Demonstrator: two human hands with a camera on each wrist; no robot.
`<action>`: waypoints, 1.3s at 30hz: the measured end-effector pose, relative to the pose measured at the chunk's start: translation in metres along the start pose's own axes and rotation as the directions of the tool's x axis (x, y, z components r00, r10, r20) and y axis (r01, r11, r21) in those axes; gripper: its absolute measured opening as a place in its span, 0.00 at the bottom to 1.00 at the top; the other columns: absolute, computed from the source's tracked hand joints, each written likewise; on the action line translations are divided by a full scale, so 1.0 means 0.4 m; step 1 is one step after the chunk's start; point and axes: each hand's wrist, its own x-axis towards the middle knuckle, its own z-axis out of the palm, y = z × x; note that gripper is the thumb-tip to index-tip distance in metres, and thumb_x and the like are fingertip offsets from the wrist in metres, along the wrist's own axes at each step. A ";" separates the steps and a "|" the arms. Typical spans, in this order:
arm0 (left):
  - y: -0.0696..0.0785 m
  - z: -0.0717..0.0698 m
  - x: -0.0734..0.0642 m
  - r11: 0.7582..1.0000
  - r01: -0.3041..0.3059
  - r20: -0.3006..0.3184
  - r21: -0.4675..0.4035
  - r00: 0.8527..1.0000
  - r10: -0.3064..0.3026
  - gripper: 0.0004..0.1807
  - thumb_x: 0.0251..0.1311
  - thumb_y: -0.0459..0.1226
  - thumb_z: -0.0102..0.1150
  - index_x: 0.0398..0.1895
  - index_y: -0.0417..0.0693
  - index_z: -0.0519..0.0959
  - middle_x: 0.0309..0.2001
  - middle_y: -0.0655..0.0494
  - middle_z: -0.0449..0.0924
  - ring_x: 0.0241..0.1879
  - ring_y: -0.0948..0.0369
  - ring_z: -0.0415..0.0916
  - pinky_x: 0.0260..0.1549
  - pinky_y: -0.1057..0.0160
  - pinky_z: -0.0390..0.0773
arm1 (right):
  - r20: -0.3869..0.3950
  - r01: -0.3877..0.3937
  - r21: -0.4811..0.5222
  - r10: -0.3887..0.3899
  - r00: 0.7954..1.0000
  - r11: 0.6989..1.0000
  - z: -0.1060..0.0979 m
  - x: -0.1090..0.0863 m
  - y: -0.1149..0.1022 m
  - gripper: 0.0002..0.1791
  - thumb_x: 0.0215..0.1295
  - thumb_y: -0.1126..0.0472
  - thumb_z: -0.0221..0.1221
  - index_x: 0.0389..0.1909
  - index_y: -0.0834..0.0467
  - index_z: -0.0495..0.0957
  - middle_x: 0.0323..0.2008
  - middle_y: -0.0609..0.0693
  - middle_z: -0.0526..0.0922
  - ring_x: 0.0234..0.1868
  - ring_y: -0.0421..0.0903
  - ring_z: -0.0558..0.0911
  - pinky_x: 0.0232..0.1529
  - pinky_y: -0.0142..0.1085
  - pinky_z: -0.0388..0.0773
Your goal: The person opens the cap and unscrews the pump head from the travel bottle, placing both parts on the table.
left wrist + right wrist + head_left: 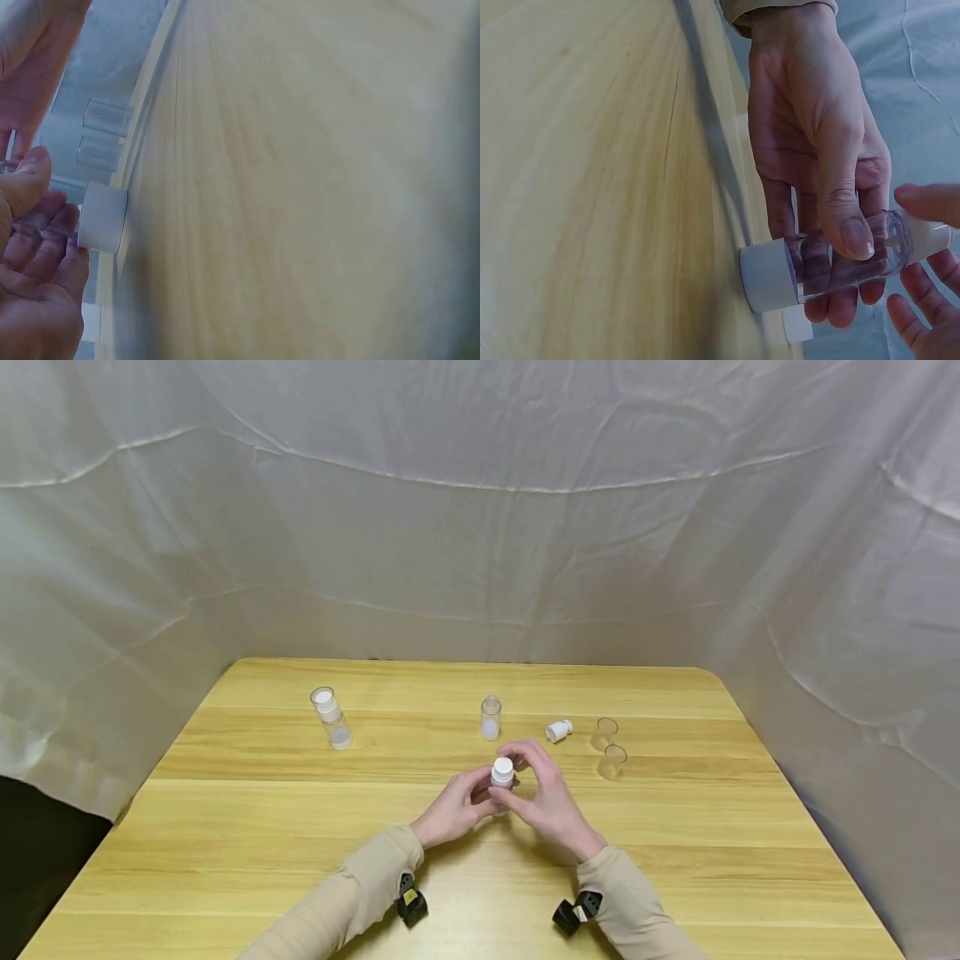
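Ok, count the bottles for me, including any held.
3. One bottle is held between the left hand and right hand, a second bottle stands beyond them, and a third bottle is at the far left. The hands partly cover the first; no others show.

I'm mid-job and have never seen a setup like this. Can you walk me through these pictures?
There is no robot; a person works bare-handed. The wide picture comes from a camera worn on the head; the two sideways ones come from wrist cameras. The left grip holds a clear bottle by its body; the right grip has its fingers around the white top. On the wooden table are a capped bottle, an uncapped bottle, a loose white pump and two clear caps.
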 end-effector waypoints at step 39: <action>0.002 0.000 -0.001 1.000 -0.015 0.007 -0.011 1.000 0.015 0.23 0.67 0.26 0.57 0.64 0.29 0.70 0.61 0.32 0.78 0.64 0.41 0.76 0.66 0.62 0.77 | -0.002 0.048 0.030 -0.048 0.999 0.998 -0.002 0.003 -0.002 0.28 0.51 0.69 0.72 0.54 0.64 0.75 0.48 0.56 0.81 0.47 0.42 0.78 0.50 0.41 0.83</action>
